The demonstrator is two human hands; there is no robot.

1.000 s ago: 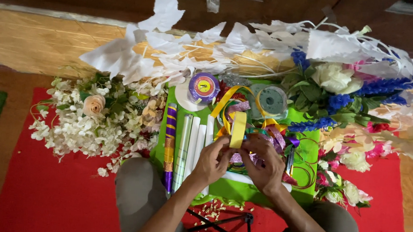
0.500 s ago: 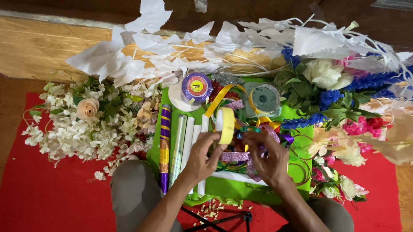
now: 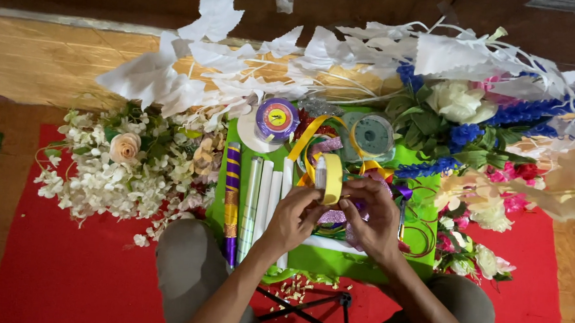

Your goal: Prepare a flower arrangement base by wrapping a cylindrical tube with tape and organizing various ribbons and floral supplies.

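Note:
My left hand [image 3: 296, 217] and my right hand [image 3: 371, 215] meet over a green board [image 3: 335, 259] that lies across my knees. Together they hold a roll of yellow ribbon [image 3: 330, 177] upright between the fingertips. Loose yellow ribbon loops [image 3: 305, 143] trail up from the roll. Purple glitter ribbon [image 3: 332, 216] lies under my hands. Left of my left hand lie rolled wrapping sheets, one purple and gold [image 3: 231, 201], others pale [image 3: 264, 196].
A purple ribbon spool [image 3: 276, 119] and a grey-green spool [image 3: 373, 134] sit at the board's far edge. White artificial flowers [image 3: 116, 172] lie left on a red mat [image 3: 65, 268]. White leaves [image 3: 239, 80], blue and pink flowers [image 3: 485, 145] lie behind and right. A black stand [image 3: 306, 310] is between my legs.
The view has shifted slightly. My hands have stayed on the yellow ribbon roll and drawn a little closer together around it.

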